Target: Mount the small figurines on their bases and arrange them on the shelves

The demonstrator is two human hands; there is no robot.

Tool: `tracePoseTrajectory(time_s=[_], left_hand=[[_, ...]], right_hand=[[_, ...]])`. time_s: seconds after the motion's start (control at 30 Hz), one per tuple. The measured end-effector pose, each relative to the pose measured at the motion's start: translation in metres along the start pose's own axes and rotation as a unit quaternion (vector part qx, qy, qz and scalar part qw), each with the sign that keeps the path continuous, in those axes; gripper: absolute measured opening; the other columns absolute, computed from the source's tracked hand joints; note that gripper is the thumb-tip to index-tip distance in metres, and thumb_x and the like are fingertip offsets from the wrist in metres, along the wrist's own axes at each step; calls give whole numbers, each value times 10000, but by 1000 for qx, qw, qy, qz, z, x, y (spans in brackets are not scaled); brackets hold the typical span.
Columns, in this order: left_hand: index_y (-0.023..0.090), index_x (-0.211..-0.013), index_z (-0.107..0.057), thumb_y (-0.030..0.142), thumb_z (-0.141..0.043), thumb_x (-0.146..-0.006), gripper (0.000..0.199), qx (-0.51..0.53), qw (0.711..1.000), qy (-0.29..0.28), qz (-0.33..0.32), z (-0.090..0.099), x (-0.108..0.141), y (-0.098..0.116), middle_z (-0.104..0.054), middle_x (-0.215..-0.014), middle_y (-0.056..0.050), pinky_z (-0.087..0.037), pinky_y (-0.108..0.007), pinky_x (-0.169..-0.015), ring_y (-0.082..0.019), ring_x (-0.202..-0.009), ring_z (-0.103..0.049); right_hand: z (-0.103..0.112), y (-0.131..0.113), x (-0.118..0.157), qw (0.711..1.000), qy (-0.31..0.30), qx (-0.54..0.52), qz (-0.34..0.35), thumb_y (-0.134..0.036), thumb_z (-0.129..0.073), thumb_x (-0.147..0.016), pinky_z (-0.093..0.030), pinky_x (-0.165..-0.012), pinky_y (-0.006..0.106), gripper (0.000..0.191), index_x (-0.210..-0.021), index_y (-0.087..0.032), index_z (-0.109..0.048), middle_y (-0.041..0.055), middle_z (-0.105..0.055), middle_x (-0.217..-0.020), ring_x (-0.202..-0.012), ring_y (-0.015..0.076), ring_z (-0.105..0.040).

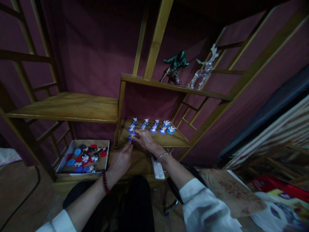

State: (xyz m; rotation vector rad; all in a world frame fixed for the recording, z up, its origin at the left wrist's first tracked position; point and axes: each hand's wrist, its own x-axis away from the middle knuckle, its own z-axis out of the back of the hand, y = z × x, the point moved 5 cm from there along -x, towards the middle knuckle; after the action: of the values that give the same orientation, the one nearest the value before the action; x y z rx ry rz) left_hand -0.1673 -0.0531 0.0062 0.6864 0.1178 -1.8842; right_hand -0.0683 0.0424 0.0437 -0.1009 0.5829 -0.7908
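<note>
A small figurine on a purple base [131, 136] stands at the front left of the low shelf compartment. My right hand [145, 141] reaches in from the right, its thumb and index finger closed on this figurine. From below, my left hand [121, 160] points its stretched fingers at the figurine's base, close to the shelf's front edge; whether they touch it I cannot tell. Behind my hands stand several more figurines in rows: purple-based ones [154, 128], dark-based ones [135, 121] at the back, and blue-based ones [171, 130] on the right.
An open box [107, 158] with several loose figurines and round bases stands at the left. Near my right wrist lies a white phone-like object [158, 169]. A green crouching statue [175, 67] and a clear deer figure [205, 72] occupy the upper shelf [149, 81].
</note>
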Motion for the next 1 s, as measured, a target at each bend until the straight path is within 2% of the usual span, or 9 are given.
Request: tracePoseTrajectory(time_s=[0.1,0.2,0.33,0.5,0.73,0.87,1.0], left_hand=[[105,-1193,-484,27,-361,-775,443,0,1000,-1,3,-1,1,0,-460,-1296,-137,-464,-314,-883,-203,-1089,-527],[114,-1204,-470,36,-360,-784,442,6,1000,5,4,-1,1,0,-446,-1309,-133,-464,-308,-880,-199,-1094,-524],[134,-1202,-474,57,-368,-793,430,21,1000,14,5,0,1,0,-446,-1312,-118,-463,-304,-880,-193,-1094,-523],[147,-1218,-465,68,-358,-800,439,25,1000,8,6,5,3,2,-438,-1322,-108,-468,-301,-874,-185,-1074,-538],[153,-1235,-450,94,-354,-810,439,34,999,20,4,-1,5,0,-419,-1339,-94,-459,-314,-891,-183,-1084,-530],[158,-1250,-429,112,-359,-817,441,44,999,28,11,-8,8,-1,-388,-1361,-91,-462,-315,-884,-184,-1073,-536],[157,-1257,-421,116,-368,-819,443,47,998,28,24,-6,12,-1,-348,-1383,-106,-495,-308,-824,-194,-1038,-559]], right_hand=[[1,-3,1,1000,4,7,-8,-241,-597,-756,-381,-577,215,69,-802,-190,-606,-1,-556,-659,-608,119,-497],[3,-7,5,1000,23,-9,-9,-217,-596,-753,-411,-627,229,125,-876,-197,-600,3,-584,-708,-663,129,-523],[-2,-4,11,993,60,-99,-35,-193,-607,-733,-458,-677,242,268,-1000,-189,-579,13,-622,-808,-701,121,-560],[-12,10,21,968,106,-215,-76,-186,-608,-712,-501,-725,267,399,-1104,-216,-540,26,-642,-926,-772,123,-597],[-8,14,35,954,159,-233,-104,-240,-570,-750,-523,-736,292,306,-1055,-211,-565,55,-649,-964,-806,141,-618],[-5,8,40,957,161,-205,-127,-231,-546,-766,-523,-743,309,268,-1032,-224,-574,41,-663,-921,-784,147,-628],[-2,0,45,955,170,-206,-130,-229,-532,-776,-513,-761,313,254,-1026,-217,-574,42,-662,-924,-797,151,-624]])
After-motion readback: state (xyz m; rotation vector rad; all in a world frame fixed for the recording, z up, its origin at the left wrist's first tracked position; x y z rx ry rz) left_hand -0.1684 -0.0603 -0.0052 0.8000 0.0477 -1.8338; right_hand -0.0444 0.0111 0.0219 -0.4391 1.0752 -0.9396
